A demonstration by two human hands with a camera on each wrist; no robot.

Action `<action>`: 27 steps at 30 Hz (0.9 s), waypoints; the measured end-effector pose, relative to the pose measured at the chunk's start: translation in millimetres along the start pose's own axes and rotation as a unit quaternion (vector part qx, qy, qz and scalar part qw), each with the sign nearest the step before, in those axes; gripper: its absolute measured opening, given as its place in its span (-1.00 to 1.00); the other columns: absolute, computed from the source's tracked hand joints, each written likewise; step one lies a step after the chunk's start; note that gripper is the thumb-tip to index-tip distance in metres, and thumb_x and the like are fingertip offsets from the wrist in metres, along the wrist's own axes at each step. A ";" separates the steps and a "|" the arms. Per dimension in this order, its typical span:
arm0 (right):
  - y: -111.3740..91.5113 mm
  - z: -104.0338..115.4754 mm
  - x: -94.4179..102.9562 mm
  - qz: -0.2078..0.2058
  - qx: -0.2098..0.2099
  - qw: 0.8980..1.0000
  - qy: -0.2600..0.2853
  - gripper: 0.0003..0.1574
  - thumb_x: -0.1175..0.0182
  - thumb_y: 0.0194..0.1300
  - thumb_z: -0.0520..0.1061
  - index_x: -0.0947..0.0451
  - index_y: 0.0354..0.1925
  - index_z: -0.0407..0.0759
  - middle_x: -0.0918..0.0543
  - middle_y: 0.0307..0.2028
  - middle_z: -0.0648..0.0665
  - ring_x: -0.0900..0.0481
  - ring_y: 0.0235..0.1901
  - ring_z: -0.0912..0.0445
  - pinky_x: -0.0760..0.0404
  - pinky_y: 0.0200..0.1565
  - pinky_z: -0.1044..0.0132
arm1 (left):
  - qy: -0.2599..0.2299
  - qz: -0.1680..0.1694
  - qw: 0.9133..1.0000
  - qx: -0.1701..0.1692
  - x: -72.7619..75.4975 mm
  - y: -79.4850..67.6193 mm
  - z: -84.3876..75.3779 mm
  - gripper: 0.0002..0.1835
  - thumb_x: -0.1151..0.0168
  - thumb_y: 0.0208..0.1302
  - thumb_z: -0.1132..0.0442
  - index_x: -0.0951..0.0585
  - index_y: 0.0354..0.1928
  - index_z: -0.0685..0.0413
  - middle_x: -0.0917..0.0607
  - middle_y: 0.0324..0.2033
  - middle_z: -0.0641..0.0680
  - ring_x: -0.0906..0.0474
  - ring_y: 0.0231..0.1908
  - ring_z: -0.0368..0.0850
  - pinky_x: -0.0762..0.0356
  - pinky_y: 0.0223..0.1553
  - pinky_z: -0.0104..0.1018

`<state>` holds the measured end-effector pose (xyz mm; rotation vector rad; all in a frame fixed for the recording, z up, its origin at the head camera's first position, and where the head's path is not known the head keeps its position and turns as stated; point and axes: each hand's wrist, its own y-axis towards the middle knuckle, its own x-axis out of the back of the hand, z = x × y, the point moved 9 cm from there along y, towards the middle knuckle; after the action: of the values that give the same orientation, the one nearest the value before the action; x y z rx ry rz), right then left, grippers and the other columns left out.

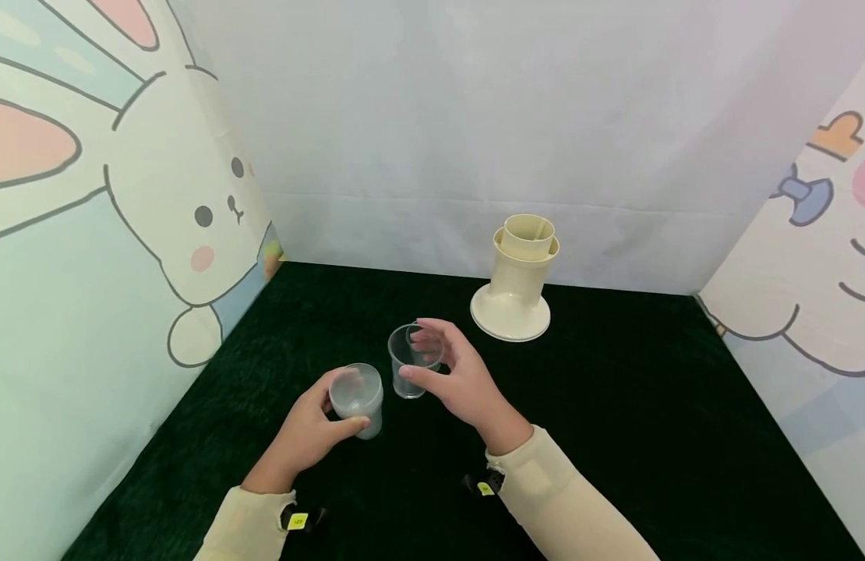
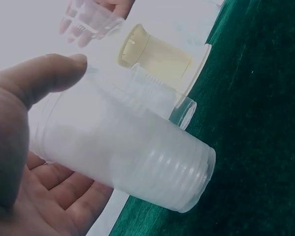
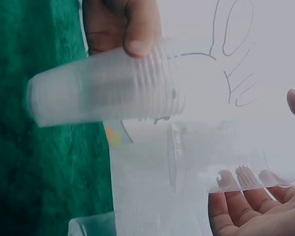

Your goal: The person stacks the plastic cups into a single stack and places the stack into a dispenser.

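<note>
My left hand [image 1: 309,428] grips a stack of translucent plastic cups [image 1: 358,397], thumb on the near side and fingers around the far side. Several nested rims show on the stack [image 3: 154,81] in the right wrist view. To its right, my right hand [image 1: 467,382] holds a single clear plastic cup [image 3: 201,157], with fingertips seen through its wall. Another clear cup [image 2: 157,91] stands on the table beyond the stack in the left wrist view. From the head, this standing cup [image 1: 407,383] overlaps the one in my right hand.
A cream-coloured upright tube on a round base [image 1: 513,292] stands toward the back of the table, with a narrower cylinder inside its top. Dark green cloth [image 1: 636,405] covers the table. White fabric [image 1: 432,117] closes off the back, and cartoon-printed panels flank both sides.
</note>
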<state>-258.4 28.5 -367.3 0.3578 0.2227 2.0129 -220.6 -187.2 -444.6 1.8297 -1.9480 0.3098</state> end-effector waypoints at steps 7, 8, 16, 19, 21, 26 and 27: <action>11.3 9.1 -13.9 0.011 0.003 1.000 -0.020 -0.17 -0.41 0.34 0.02 -0.29 0.45 0.05 -0.54 0.28 -0.10 -0.49 0.25 0.06 -0.42 0.31 -0.10 | -0.003 0.000 1.000 0.006 -0.5 0.2 1.6 -0.19 -0.59 0.14 0.02 -0.42 0.40 -0.10 -0.58 0.19 0.03 -0.54 0.15 -0.01 -0.47 0.22 0.15; 12.9 10.7 -15.1 0.011 0.003 1.000 -0.022 -0.17 -0.41 0.33 0.03 -0.29 0.45 0.05 -0.54 0.27 -0.09 -0.49 0.25 0.05 -0.41 0.31 -0.12 | -0.003 -0.001 1.000 0.006 -0.3 0.2 1.4 -0.19 -0.59 0.14 0.02 -0.42 0.40 -0.09 -0.58 0.19 0.03 -0.55 0.14 -0.01 -0.48 0.22 0.15; 23.7 23.8 -21.7 0.014 0.009 0.999 -0.043 -0.17 -0.41 0.34 0.05 -0.29 0.46 0.07 -0.55 0.25 -0.03 -0.49 0.23 0.09 -0.42 0.31 -0.08 | -0.008 0.000 1.000 0.002 -0.4 0.8 1.5 -0.20 -0.59 0.14 0.04 -0.42 0.40 -0.07 -0.59 0.18 0.04 -0.55 0.13 -0.01 -0.48 0.21 0.15; 27.0 28.9 -25.6 0.017 0.016 0.999 -0.050 -0.17 -0.40 0.34 0.05 -0.29 0.46 0.05 -0.56 0.24 0.00 -0.50 0.23 0.13 -0.41 0.32 -0.05 | -0.008 0.002 1.000 -0.001 -0.2 0.9 1.3 -0.21 -0.59 0.15 0.05 -0.42 0.39 -0.08 -0.59 0.18 0.03 -0.55 0.13 -0.01 -0.48 0.21 0.16; 28.8 31.5 -29.6 0.022 0.016 0.998 -0.053 -0.16 -0.40 0.34 0.07 -0.28 0.46 0.05 -0.55 0.25 0.01 -0.50 0.24 0.15 -0.40 0.33 -0.02 | -0.006 0.003 1.000 -0.001 -0.1 0.8 0.9 -0.21 -0.59 0.15 0.04 -0.42 0.39 -0.09 -0.59 0.19 0.03 -0.55 0.14 0.00 -0.48 0.21 0.16; 33.4 34.9 -41.9 0.036 0.015 0.998 -0.055 -0.13 -0.39 0.34 0.09 -0.25 0.48 0.05 -0.53 0.26 0.04 -0.48 0.24 0.18 -0.41 0.32 0.03 | -0.009 0.009 1.000 0.001 -0.5 0.8 1.9 -0.22 -0.57 0.18 0.05 -0.41 0.41 -0.11 -0.57 0.21 0.04 -0.54 0.15 0.01 -0.49 0.21 0.16; 34.5 35.6 -44.4 0.039 0.016 0.998 -0.054 -0.13 -0.39 0.34 0.09 -0.25 0.48 0.05 -0.53 0.26 0.04 -0.49 0.24 0.19 -0.42 0.31 0.05 | -0.010 0.010 1.000 0.002 -0.8 0.8 2.6 -0.21 -0.57 0.17 0.05 -0.41 0.41 -0.12 -0.57 0.21 0.05 -0.54 0.15 0.02 -0.49 0.20 0.16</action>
<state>-256.2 -26.6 -330.1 0.5010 0.1755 2.0609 -221.9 -187.6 -447.1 1.8244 -1.9819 0.3036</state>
